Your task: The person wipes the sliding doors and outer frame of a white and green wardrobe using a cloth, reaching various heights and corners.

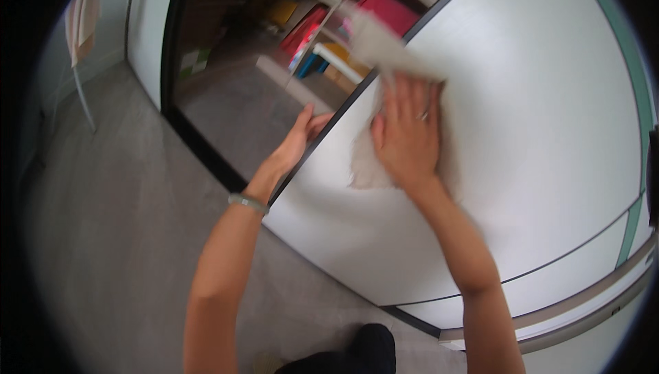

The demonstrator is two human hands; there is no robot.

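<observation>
A large white sliding door panel (535, 113) with a dark edge strip stands in front of me. My right hand (412, 123) lies on it, palm down, and holds a beige cloth (371, 161) against the surface. A ring shows on one finger. The cloth is blurred, and a loose part of it reaches up past the fingertips. My left hand (298, 140) grips the door's dark edge, its fingers partly hidden behind it. A pale band (248, 202) circles the left wrist.
Left of the door edge, an opening shows shelves (302, 89) with red, pink and yellow things. Grey floor (117, 236) spreads below and to the left. A pale cloth (84, 17) hangs by a thin white leg at far left. My dark-clad leg (350, 357) shows at the bottom.
</observation>
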